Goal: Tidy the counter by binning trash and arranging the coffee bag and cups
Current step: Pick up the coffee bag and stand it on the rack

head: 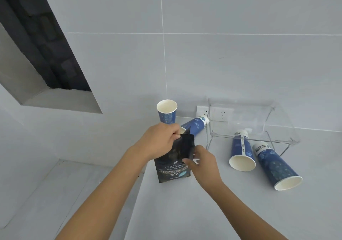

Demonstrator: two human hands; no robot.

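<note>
A black coffee bag (174, 164) stands on the grey counter (203, 212) near its left edge. My left hand (159, 139) grips the bag's top. My right hand (201, 160) pinches its right side. One blue paper cup (166, 113) stands upright behind the bag. A second blue cup (196, 125) lies on its side beside it, partly hidden by my left hand. Two more blue cups lie on their sides to the right, one (241, 152) under the clear rack and one (275, 165) further right.
A clear plastic rack (248, 121) stands at the back right against the tiled wall. Wall sockets (203, 112) sit behind it. The counter drops off at the left to a lower ledge (55, 193). A dark opening (46, 45) is at the upper left.
</note>
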